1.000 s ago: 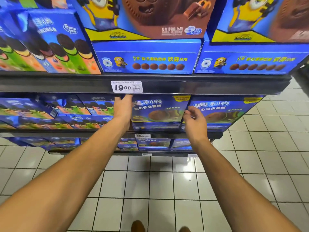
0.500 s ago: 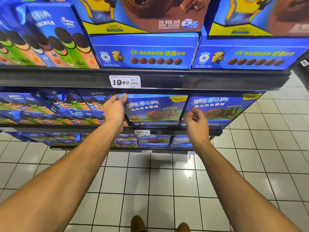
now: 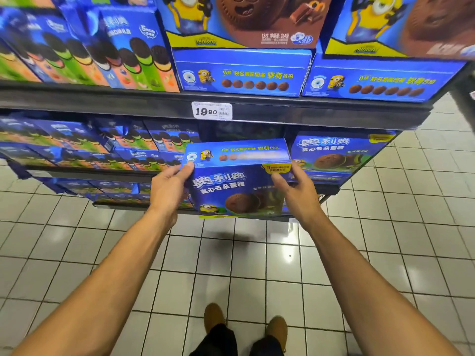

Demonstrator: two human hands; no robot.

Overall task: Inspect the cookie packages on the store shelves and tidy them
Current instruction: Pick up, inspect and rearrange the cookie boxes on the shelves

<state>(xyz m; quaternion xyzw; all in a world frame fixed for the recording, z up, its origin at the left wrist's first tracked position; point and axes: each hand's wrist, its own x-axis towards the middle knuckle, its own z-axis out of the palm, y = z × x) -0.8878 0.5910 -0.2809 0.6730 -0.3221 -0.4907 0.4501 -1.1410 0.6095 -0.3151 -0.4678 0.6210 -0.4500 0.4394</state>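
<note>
A blue cookie box (image 3: 237, 181) with a brown cookie and a yellow cartoon figure on its front is out in front of the middle shelf, tilted so its top face shows. My left hand (image 3: 168, 188) grips its left side, thumb on the top corner. My right hand (image 3: 295, 194) grips its right side. A matching box (image 3: 334, 155) stands on the shelf just to the right. Behind the held box the shelf slot (image 3: 246, 132) is dark.
The upper shelf edge (image 3: 321, 114) carries a 19.90 price tag (image 3: 212, 111) and large blue cartoon boxes (image 3: 241, 73). Boxes with black sandwich cookies (image 3: 133, 60) fill the left of both shelves. Lower shelves hold more blue boxes (image 3: 113, 188). White floor tiles (image 3: 257, 265) lie below.
Both hands closed on the blue box and drew it out of the middle shelf toward me; its top face now shows and the slot behind it is dark.
</note>
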